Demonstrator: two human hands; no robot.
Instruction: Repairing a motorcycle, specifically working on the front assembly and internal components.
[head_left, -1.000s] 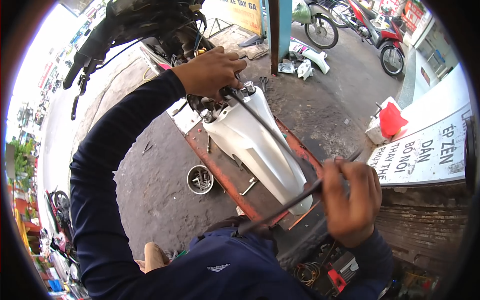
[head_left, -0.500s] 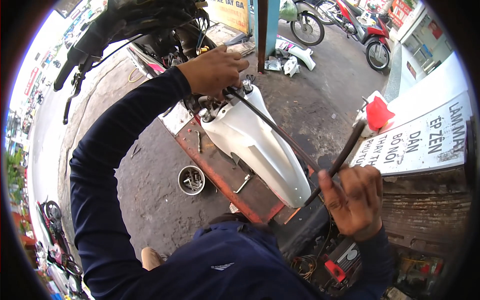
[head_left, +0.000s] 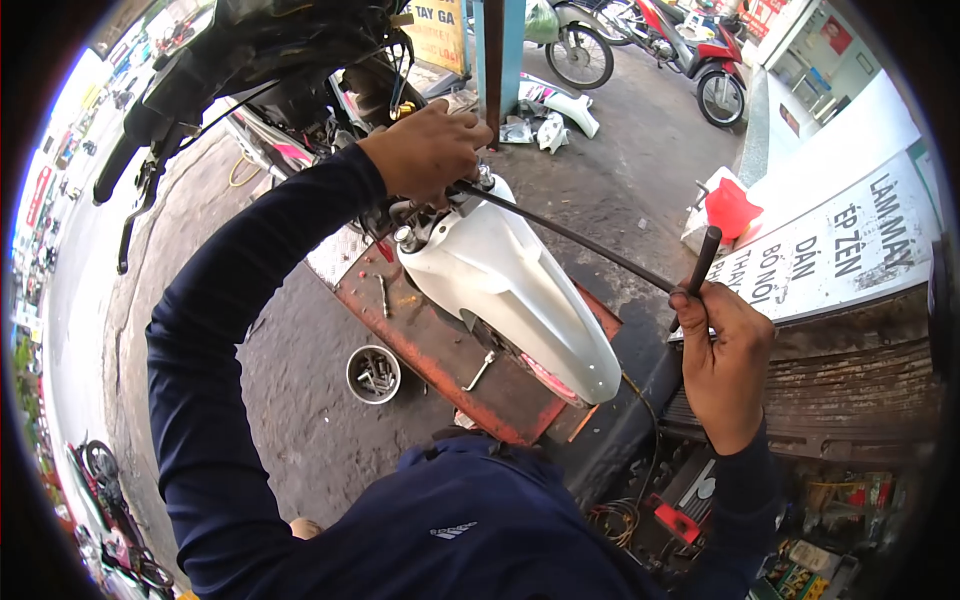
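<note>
A long black T-handle wrench [head_left: 575,236] slants from the top of the motorcycle's front end down to the right. At its crossbar my right hand [head_left: 728,345] is closed, with the thumb pressed along the bar. My left hand [head_left: 428,152] curls round the far end of the shaft, beside the fork tops; its fingertips and the wrench's tip are hidden. Below the shaft lies the white front fender [head_left: 520,290], between two shiny fork caps, one of them a silver cap [head_left: 405,238] on the left. The handlebar assembly [head_left: 230,70] hangs at the upper left.
Under the fender is a rusty red-edged lift platform [head_left: 430,350] with a bent metal rod [head_left: 480,370] and a small wrench [head_left: 384,297]. A metal bowl [head_left: 374,375] of bolts stands on the ground. A signboard [head_left: 835,245] and a red cloth-like thing [head_left: 733,208] are at right.
The wrench's crossbar has turned, and my right hand has risen and shifted right, its grip now pinching the bar. My left hand stays at the far end. The view has shifted slightly.
</note>
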